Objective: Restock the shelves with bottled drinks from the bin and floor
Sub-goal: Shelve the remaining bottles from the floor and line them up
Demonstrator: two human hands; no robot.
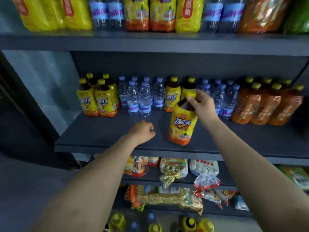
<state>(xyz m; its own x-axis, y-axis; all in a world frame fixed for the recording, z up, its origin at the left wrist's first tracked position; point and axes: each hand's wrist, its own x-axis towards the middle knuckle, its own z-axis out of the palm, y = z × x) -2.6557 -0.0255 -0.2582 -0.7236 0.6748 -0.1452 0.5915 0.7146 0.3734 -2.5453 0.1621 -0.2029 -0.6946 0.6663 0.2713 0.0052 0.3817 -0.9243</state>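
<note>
Shelf (100, 131), mid level: my L grip (142, 131) rests on it left of the iced-tea bottle (182, 126), fingers curled, empty, prob. bracing me. Bottle tilts near the front edge; R grip (200, 102) pinches its cap (191, 94), top hold prob. for sliding it back.

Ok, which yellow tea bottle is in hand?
The tea bottle nearest the shelf front, right hand pinching its yellow cap; the others stand untouched further back.

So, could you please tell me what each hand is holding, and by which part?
The right hand pinches the yellow tea bottle by its cap; the left hand rests curled on the shelf, holding nothing visible.
</note>
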